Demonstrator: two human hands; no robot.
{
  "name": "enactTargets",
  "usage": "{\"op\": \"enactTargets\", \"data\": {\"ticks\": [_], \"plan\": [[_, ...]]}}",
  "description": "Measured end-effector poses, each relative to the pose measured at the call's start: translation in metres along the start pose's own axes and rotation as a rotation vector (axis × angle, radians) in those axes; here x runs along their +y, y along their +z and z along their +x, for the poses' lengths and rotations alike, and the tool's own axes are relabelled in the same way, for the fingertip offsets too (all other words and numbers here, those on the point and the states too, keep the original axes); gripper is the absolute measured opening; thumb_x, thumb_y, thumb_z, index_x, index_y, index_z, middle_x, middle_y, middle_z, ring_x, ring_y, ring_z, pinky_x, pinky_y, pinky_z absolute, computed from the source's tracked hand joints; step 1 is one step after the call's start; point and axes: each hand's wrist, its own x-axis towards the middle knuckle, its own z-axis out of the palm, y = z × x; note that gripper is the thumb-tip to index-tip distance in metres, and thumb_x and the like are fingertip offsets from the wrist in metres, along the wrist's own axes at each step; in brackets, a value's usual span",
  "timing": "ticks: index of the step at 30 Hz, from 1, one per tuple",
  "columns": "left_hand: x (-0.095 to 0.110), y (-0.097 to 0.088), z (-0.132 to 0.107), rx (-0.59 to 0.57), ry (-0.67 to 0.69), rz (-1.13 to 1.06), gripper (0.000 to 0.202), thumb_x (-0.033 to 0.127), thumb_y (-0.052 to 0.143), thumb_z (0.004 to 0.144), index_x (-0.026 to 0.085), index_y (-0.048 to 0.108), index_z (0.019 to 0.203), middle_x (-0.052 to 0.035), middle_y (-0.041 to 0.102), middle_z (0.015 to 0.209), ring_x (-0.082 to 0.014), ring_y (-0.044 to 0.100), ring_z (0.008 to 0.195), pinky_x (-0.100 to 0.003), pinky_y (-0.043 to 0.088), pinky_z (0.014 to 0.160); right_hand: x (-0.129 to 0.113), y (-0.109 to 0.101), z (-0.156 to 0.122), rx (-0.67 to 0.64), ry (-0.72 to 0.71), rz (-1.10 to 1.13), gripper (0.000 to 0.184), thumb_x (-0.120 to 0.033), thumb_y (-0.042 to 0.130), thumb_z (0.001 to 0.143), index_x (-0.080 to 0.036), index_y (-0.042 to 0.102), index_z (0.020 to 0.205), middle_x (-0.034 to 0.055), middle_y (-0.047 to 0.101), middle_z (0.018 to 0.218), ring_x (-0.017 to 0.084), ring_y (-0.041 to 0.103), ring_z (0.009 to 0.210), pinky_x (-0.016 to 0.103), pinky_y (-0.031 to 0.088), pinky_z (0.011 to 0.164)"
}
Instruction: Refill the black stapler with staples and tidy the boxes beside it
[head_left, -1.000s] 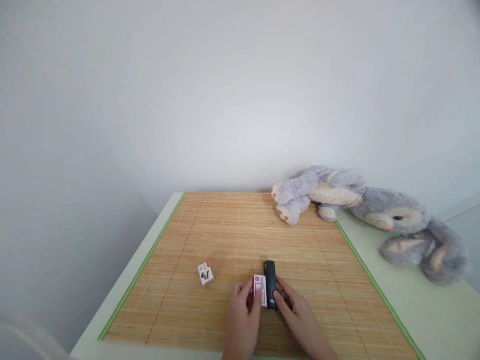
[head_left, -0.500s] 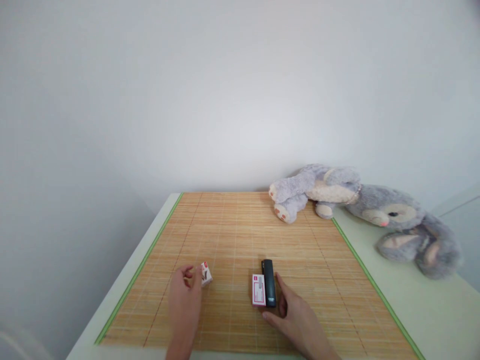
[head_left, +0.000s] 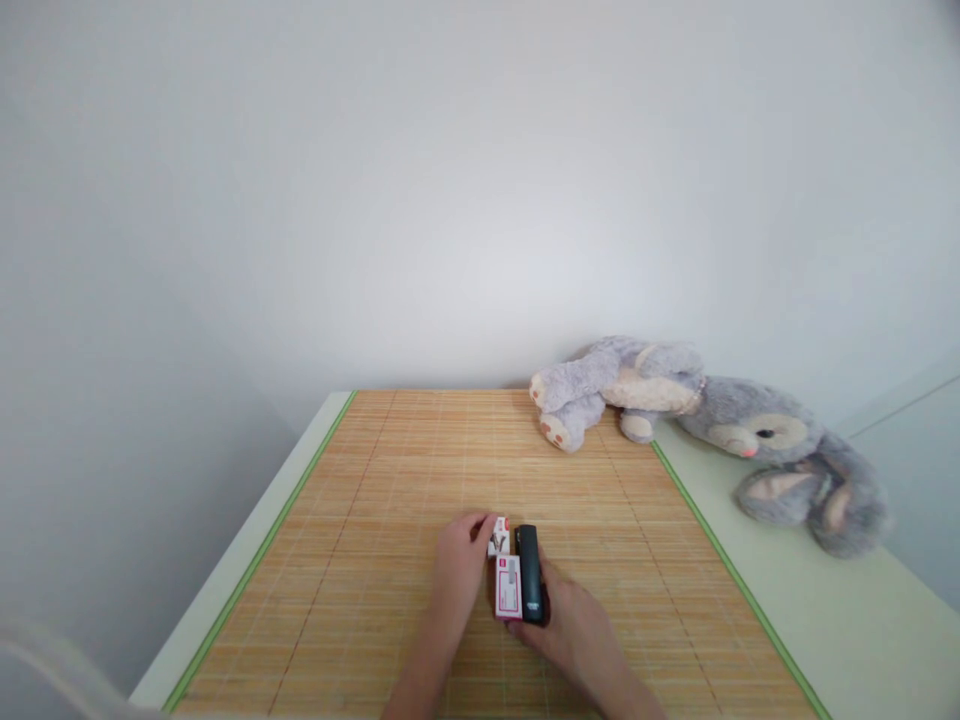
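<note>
My left hand pinches a small white box with red print and a dark picture on its top, holding it by its left side. Just below that box lies a white and pink box with a printed label. A black stapler lies lengthwise against the right side of the pink box. Curled round the stapler's right side and near end is my right hand, its thumb at the near edge of the pink box. Some of its fingers are hidden.
A bamboo mat with green edging covers much of the pale table. At the back right a grey plush rabbit lies on its side, partly on the mat, against the wall.
My left hand has carried the small white box rightward, beside the stapler and above the pink box. My right hand has closed in on the stapler and pink box. The view has shifted slightly.
</note>
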Motion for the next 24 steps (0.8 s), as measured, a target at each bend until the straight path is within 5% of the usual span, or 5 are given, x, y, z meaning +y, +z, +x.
{"op": "enactTargets", "data": {"ticks": [8, 11, 16, 20, 24], "plan": [[0.009, 0.007, -0.017, 0.027, -0.006, -0.009, 0.038, 0.049, 0.049, 0.099, 0.023, 0.077, 0.098, -0.0087, 0.078, 0.101, -0.0259, 0.072, 0.094, -0.039, 0.053, 0.089, -0.005, -0.006, 0.001, -0.036, -0.018, -0.031, 0.061, -0.037, 0.076, 0.076, -0.024, 0.061, 0.134, 0.009, 0.079, 0.109, 0.029, 0.075, 0.096, 0.03, 0.049, 0.076], [0.006, 0.007, -0.027, 0.056, -0.036, -0.03, 0.041, 0.05, 0.047, 0.1, 0.022, 0.075, 0.111, -0.0108, 0.076, 0.116, -0.0274, 0.07, 0.108, -0.042, 0.052, 0.1, -0.003, -0.004, 0.001, -0.02, -0.015, -0.023, 0.065, -0.038, 0.074, 0.077, -0.024, 0.058, 0.139, 0.0095, 0.079, 0.11, 0.03, 0.075, 0.096, 0.032, 0.05, 0.076], [0.006, 0.022, -0.063, 0.087, -0.15, -0.168, 0.061, 0.053, 0.041, 0.103, 0.019, 0.046, 0.154, -0.0125, 0.042, 0.165, -0.0268, 0.036, 0.154, -0.047, 0.027, 0.13, 0.004, 0.001, 0.005, -0.033, -0.023, -0.027, 0.084, -0.033, 0.076, 0.074, -0.025, 0.045, 0.152, 0.0097, 0.079, 0.11, 0.032, 0.076, 0.098, 0.032, 0.051, 0.076], [0.011, 0.041, -0.087, -0.045, -0.194, -0.37, 0.067, 0.056, 0.037, 0.105, 0.027, 0.026, 0.165, -0.0027, 0.022, 0.174, -0.0216, 0.018, 0.161, -0.044, 0.014, 0.133, 0.009, 0.004, 0.01, -0.047, -0.082, -0.056, 0.074, -0.028, 0.071, 0.076, -0.021, 0.051, 0.147, 0.0113, 0.08, 0.106, 0.033, 0.076, 0.097, 0.033, 0.051, 0.076], [0.012, 0.051, -0.093, -0.035, -0.202, -0.345, 0.069, 0.055, 0.032, 0.106, 0.025, 0.02, 0.166, -0.0014, 0.012, 0.176, -0.0213, 0.007, 0.162, -0.045, 0.007, 0.134, 0.009, 0.002, 0.011, -0.061, -0.134, -0.006, 0.073, -0.024, 0.066, 0.076, -0.02, 0.051, 0.148, 0.0115, 0.08, 0.109, 0.031, 0.076, 0.094, 0.032, 0.052, 0.075]]}}
